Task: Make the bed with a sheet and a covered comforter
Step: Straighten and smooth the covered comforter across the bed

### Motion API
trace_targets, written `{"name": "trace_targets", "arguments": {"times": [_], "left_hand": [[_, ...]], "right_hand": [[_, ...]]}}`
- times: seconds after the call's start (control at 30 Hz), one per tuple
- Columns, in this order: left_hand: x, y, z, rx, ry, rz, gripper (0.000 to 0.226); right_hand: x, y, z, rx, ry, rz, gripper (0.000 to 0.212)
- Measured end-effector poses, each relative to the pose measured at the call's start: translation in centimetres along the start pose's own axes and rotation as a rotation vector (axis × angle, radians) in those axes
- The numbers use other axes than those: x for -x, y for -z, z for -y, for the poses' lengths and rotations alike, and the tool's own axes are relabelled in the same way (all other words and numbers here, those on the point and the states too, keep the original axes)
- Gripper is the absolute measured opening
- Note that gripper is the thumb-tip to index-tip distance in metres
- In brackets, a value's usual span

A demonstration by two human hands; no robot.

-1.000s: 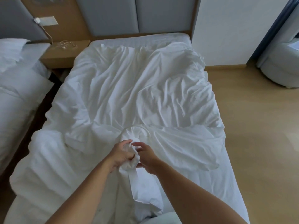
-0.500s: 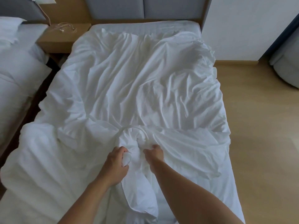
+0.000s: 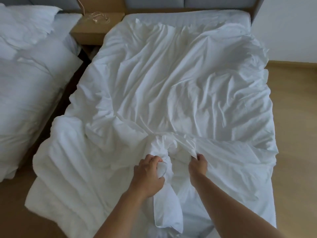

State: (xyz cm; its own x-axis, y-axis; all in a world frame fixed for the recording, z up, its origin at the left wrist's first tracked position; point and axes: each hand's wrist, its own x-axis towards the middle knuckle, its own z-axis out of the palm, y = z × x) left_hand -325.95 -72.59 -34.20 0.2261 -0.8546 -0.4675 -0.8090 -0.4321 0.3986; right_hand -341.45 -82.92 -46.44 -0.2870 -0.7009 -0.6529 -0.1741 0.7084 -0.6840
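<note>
At lower centre, the left hand (image 3: 151, 170) clenches a twisted bunch of the comforter (image 3: 68, 169), which spills toward lower left. The right hand (image 3: 198, 164) pinches the cover (image 3: 171, 79) edge beside it. An uneven tug could bunch the filling or slip the cover free.

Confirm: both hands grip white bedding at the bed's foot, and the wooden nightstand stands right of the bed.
Wrong side. The head view shows the nightstand left of the bed, beside the second bed. The left hand and right hand do both grip white bedding at the bed's foot.
</note>
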Motion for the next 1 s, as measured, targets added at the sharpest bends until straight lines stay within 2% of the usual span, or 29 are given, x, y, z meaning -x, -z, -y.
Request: {"name": "trace_targets", "arguments": {"times": [0.07, 0.17, 0.2, 0.27, 0.37, 0.43, 0.5, 0.6, 0.7, 0.77, 0.83, 0.9, 0.93, 1.0], "left_hand": [[0.3, 0.4, -1.1, 0.028, -0.033, 0.046, 0.058], [0.3, 0.6, -3.2, -0.079, -0.109, 0.144, 0.071], [0.2, 0.7, -4.2, -0.108, -0.122, 0.204, 0.072], [0.1, 0.7, -6.6, -0.179, -0.126, 0.335, 0.057], [0.3, 0.4, -9.9, -0.339, -0.131, 0.481, 0.036], [0.5, -0.6, -10.9, -0.317, -0.118, 0.533, 0.057], [0.5, -1.8, -11.4, -0.013, -0.078, 0.523, 0.068], [0.7, -3.2, -11.4, 0.54, -0.057, 0.452, 0.05], [1.3, -3.4, -11.8, 0.964, 0.058, 0.556, 0.028], [0.9, -3.7, -12.3, 1.061, 0.111, 0.51, 0.032], [0.6, -3.9, -13.0, 1.061, 0.107, 0.379, 0.038], [0.7, -3.9, -14.0, 1.12, 0.091, 0.319, 0.036], [0.7, -3.8, -14.5, 1.18, 0.094, 0.307, 0.034], [0.9, -3.3, -15.2, 1.286, 0.123, 0.258, 0.031]], "right_hand": [[0.0, 3.1, 0.0, -0.021, 0.0, 0.069, 0.013], [1.2, 7.7, -0.1, 0.005, 0.039, 0.205, 0.028], [1.8, 8.9, -0.2, 0.048, 0.08, 0.24, 0.033], [3.5, 10.7, -0.1, 0.155, 0.173, 0.271, 0.029], [5.4, 11.9, 0.2, 0.441, 0.364, 0.112, 0.01], [6.6, 12.2, 0.6, 0.525, 0.492, -0.042, 0.014], [8.0, 12.1, 1.1, 0.511, 0.637, -0.124, 0.023], [9.5, 12.2, 1.9, 0.474, 0.806, -0.134, 0.032], [10.4, 12.9, 1.8, 0.491, 0.839, -0.169, 0.033], [10.9, 13.1, 1.2, 0.499, 0.862, -0.206, 0.032], [11.1, 13.0, 0.6, 0.49, 0.903, -0.273, 0.032], [11.4, 12.8, 0.5, 0.458, 0.839, -0.383, 0.033], [11.6, 12.7, 0.7, 0.43, 0.726, -0.454, 0.034], [12.2, 12.4, 1.5, 0.345, 0.336, -0.515, 0.04]]}}
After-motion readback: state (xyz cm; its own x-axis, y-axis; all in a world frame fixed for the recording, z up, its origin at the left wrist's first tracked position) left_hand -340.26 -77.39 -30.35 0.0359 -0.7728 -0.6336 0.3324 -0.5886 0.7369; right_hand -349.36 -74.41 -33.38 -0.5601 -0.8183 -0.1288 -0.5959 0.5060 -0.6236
